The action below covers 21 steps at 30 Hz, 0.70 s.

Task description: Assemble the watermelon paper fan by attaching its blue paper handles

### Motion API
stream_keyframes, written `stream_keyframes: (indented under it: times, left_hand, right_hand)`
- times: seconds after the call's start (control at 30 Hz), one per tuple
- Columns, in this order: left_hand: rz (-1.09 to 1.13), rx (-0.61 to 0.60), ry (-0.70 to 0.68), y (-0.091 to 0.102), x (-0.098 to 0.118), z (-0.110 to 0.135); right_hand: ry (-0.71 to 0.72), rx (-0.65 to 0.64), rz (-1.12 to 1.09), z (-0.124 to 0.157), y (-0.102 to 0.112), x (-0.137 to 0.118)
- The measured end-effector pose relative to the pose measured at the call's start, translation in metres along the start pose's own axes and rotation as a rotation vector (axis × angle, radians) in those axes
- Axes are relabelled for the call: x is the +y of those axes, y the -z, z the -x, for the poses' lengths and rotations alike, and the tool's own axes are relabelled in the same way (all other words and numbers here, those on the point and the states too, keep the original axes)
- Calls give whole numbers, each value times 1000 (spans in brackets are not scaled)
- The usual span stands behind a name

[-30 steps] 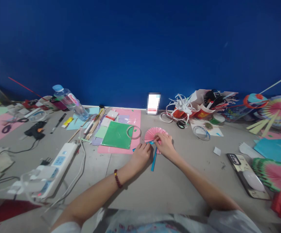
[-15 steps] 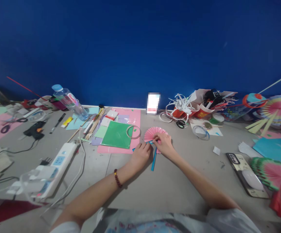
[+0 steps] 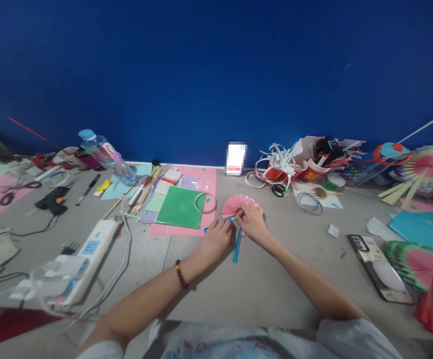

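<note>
A pleated pink paper fan [image 3: 234,203] lies on the table in front of me, its lower part covered by my hands. Blue paper strips [image 3: 236,249] cross at its base, one hanging down toward me and another running left under my fingers. My left hand [image 3: 218,235] is closed at the strip's left side, fingertips bent onto the blue paper. From the right, my right hand [image 3: 253,222] pinches the blue strip where it meets the fan, thumb and index finger together.
Left of my hands lie a green paper pack [image 3: 181,207] and a metal ring [image 3: 205,203] on pink paper. Further left are a power strip [image 3: 93,259] and a tilted bottle [image 3: 108,154]. To the right are red cups [image 3: 312,172], a phone [image 3: 366,257] and a watermelon-coloured fan [image 3: 418,267].
Almost nothing differs. Both hands stay at the base of the pink fan, and the view has shifted very slightly.
</note>
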<state>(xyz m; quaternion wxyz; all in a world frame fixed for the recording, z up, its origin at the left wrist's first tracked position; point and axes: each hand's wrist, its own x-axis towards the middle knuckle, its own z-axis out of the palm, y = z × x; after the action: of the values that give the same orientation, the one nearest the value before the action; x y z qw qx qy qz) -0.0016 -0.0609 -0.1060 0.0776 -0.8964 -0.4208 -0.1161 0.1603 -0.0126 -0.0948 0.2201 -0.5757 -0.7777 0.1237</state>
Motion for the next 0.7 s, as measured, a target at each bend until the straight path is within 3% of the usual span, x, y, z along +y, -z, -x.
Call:
stream_keyframes:
  times: [0.47,0.7]
  left_hand:
    - [-5,-43,-63,1,-2,2]
    - [40,-56,-97,5,-6,-1]
  right_hand:
    - [14,16,139,0,-2,-8]
    - [20,-41,189,2,4,-18]
